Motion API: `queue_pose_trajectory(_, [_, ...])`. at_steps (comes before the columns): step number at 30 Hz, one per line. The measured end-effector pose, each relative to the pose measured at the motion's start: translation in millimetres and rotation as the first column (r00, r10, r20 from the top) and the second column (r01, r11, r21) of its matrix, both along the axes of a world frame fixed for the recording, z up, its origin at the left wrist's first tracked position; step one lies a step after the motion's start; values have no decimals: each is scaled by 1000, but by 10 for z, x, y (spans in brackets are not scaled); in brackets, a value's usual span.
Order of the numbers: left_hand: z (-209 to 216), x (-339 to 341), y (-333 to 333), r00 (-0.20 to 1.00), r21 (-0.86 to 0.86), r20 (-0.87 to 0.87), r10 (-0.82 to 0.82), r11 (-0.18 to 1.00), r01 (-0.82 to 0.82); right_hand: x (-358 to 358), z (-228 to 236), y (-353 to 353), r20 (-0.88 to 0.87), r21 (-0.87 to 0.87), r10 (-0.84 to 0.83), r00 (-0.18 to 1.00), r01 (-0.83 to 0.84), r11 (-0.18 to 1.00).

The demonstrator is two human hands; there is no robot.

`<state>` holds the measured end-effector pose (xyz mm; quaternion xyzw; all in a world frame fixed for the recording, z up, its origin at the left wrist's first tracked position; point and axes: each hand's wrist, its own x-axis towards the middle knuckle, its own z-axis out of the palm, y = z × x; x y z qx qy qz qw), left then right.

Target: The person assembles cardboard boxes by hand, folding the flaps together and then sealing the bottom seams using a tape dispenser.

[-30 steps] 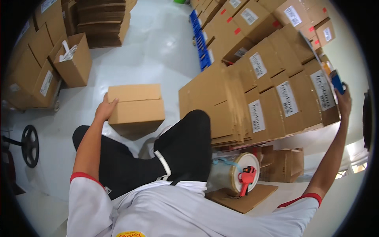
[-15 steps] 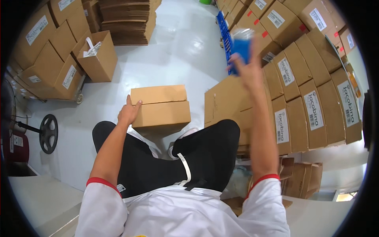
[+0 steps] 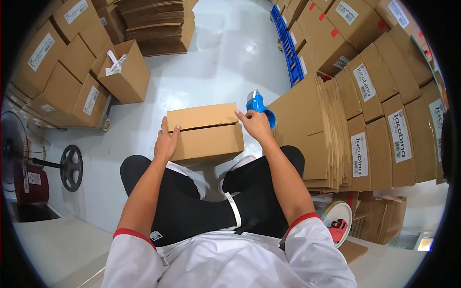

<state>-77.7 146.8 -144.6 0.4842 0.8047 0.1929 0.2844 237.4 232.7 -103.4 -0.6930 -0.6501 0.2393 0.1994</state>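
Note:
A brown cardboard box [image 3: 206,142] stands in front of my knees, its two top flaps folded down with a narrow gap between them. My left hand [image 3: 165,144] grips the box's left edge, thumb and a finger on the flaps. At the box's right end is my right hand [image 3: 256,124], wrapped round a blue tape dispenser [image 3: 257,104]. Its thumb or forefinger reaches to the box's upper right corner. Part of the dispenser is hidden behind the hand.
Flat cardboard sheets [image 3: 300,134] stand close on the right, with stacked labelled boxes [image 3: 370,139] beyond. More boxes [image 3: 72,62] sit on a trolley at left, near an open carton [image 3: 126,79]. A fan base [image 3: 71,168] is at lower left; a red tool lies on a round lid [image 3: 340,218].
My right hand has come down and left with the tape dispenser, from above the cardboard sheets to the box's right end. My left hand stays on the box.

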Motion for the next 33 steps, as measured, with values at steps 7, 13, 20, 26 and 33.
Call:
queue_pose_trajectory(7, [-141, 4, 47, 997, 92, 69, -38, 995, 31, 153, -495, 169, -163, -128, 69, 984, -90, 988])
queue_pose_trajectory(13, [-144, -28, 25, 998, 105, 30, -57, 993, 54, 101, -534, 192, -305, -297, -28, 952, -67, 953])
queue_pose_trajectory(20, [-130, -12, 18, 996, 93, 46, -75, 993, 70, 121, -456, 174, -390, -299, -37, 920, -89, 950])
queue_pose_trajectory(26, [-230, -6, 49, 994, 129, 84, -63, 990, 52, 174, -514, 187, -441, -334, -53, 896, -109, 936])
queue_pose_trajectory(33, [-315, 58, 71, 926, 187, 372, -70, 982, -1, 213, -776, 105, -347, -202, -5, 938, -69, 977])
